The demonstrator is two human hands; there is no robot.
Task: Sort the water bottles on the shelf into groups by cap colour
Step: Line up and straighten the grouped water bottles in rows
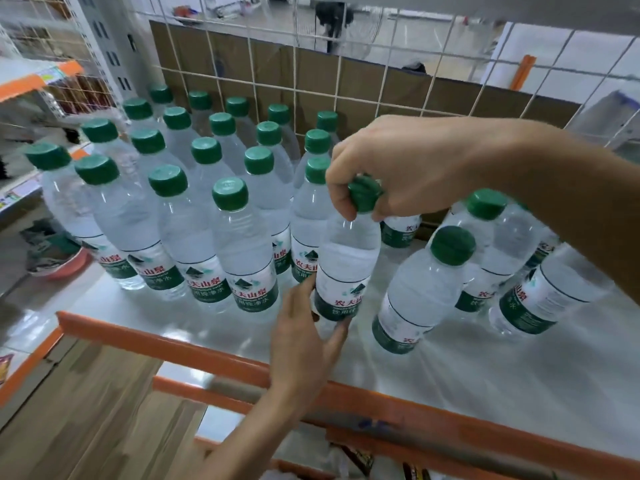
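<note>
right hand: fingers pinch green cap of bottle | left hand: fingers grasp its base | bottle: mid shelf, near front edge, beside green-capped rows

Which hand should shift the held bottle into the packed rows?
Probably right. The right hand grips the green cap of the clear plastic water bottle, so it can lift; the left hand only cups its base.
</note>
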